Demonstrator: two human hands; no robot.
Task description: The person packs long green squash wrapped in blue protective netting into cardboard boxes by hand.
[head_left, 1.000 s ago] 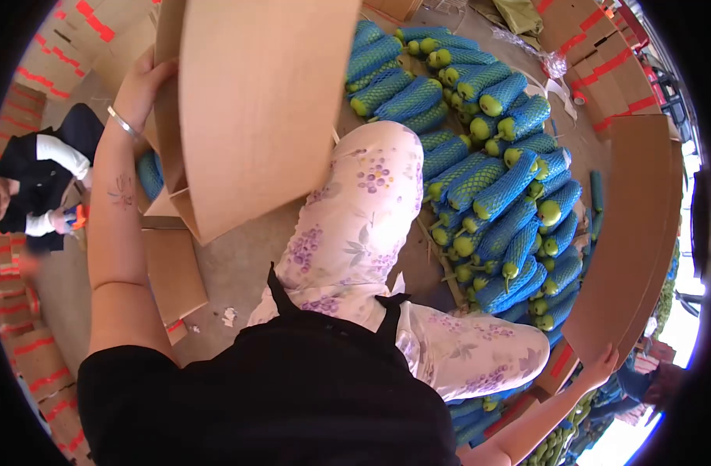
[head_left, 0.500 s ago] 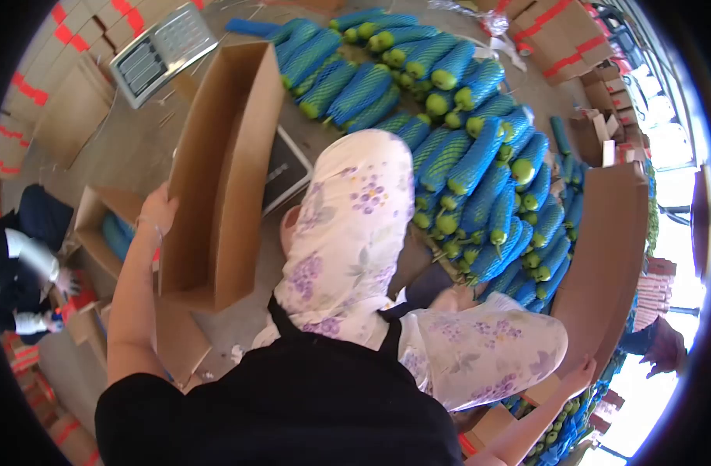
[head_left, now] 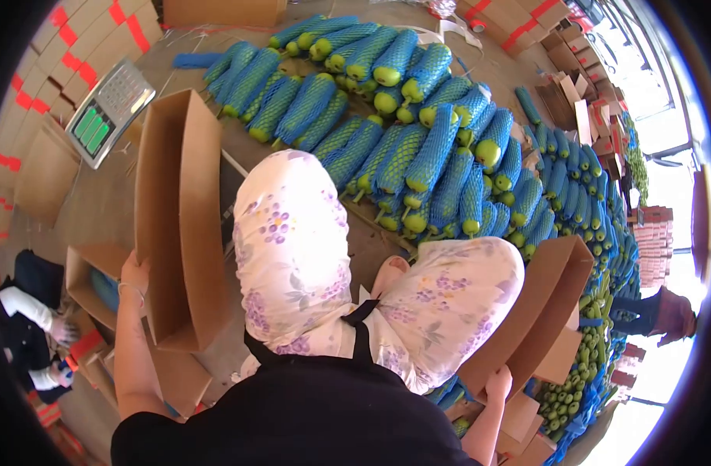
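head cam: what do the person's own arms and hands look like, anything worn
Both arms are bare below short black sleeves. The left hand has a thin silver bangle at the wrist. The right hand shows no glove or jewellery.

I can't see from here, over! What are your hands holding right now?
Left hand grips one open cardboard box. Right hand grips a second box. Netted green fruit piled ahead; scale by the first box.
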